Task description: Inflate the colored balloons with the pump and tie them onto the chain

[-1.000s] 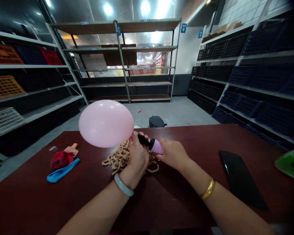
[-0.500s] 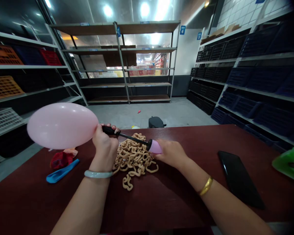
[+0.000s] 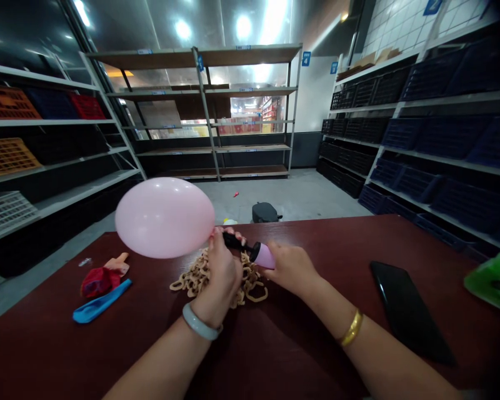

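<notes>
My left hand (image 3: 224,260) is closed round the black end of a balloon pump (image 3: 263,255), with the neck of a pink balloon (image 3: 164,218) at its fingers. The balloon is swollen to an oval and points left. Its join with the pump is hidden by my fingers. My right hand (image 3: 294,263) grips the pump's pink-purple barrel, close to the left hand. Only a short piece of the black rod shows between them. Beneath both hands lies a heap of tan, curly ring-like pieces (image 3: 195,278), partly covered by the left hand.
Limp balloons lie at the left of the table: a blue one (image 3: 102,303), a red one (image 3: 100,281) and a peach one (image 3: 119,264). A black phone-like slab (image 3: 410,311) and a green plastic item (image 3: 494,280) are at the right. Shelves (image 3: 212,150) with crates surround the room.
My left hand has moved right toward the right hand, carrying the balloon along. The black rod has slid into the barrel. My right hand stays nearly in place.
</notes>
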The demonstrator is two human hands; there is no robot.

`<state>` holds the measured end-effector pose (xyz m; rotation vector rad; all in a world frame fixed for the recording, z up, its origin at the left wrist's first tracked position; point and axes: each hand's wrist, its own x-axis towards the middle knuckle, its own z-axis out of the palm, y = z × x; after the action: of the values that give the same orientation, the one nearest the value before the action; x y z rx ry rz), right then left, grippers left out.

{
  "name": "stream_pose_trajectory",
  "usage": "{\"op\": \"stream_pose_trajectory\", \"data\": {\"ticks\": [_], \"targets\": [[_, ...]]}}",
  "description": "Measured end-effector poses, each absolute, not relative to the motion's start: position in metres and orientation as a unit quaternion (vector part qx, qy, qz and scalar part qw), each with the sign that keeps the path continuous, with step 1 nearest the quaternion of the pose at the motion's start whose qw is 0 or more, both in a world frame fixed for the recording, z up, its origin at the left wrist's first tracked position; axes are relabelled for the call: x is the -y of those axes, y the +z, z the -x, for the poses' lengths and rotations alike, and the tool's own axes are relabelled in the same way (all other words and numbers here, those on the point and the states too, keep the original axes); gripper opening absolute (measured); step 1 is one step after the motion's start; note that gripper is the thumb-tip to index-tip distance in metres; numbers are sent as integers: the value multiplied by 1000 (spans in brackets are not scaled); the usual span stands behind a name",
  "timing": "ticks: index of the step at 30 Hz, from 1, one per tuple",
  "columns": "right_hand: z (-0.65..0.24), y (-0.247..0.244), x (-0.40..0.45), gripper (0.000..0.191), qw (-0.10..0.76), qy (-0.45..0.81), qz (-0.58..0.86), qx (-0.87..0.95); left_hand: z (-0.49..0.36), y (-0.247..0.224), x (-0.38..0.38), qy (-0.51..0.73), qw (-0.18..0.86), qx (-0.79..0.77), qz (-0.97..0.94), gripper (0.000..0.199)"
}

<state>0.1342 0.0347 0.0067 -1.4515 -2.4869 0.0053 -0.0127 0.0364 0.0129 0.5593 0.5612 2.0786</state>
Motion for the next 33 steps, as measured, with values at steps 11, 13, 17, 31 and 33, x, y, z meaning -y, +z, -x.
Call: {"op": "stream_pose_trajectory", "data": {"ticks": [11, 13, 17, 31, 33], "targets": [[-130, 1, -34, 37, 171, 5, 485, 857, 7, 10, -35, 828, 466, -239, -202, 22], [-129, 1, -35, 38, 171, 7, 485, 857, 18, 14, -38, 832, 457, -241, -204, 22], [-129, 0, -36, 40, 158, 12, 482, 862, 58, 25, -46, 860, 409, -248, -179, 20], [-139, -5, -42, 42, 164, -20, 463, 871, 92, 32, -52, 890, 342, -234, -188, 21], [-139, -3, -42, 43, 164, -22, 465, 869, 76, 31, -49, 884, 358, -228, -194, 21]]}}
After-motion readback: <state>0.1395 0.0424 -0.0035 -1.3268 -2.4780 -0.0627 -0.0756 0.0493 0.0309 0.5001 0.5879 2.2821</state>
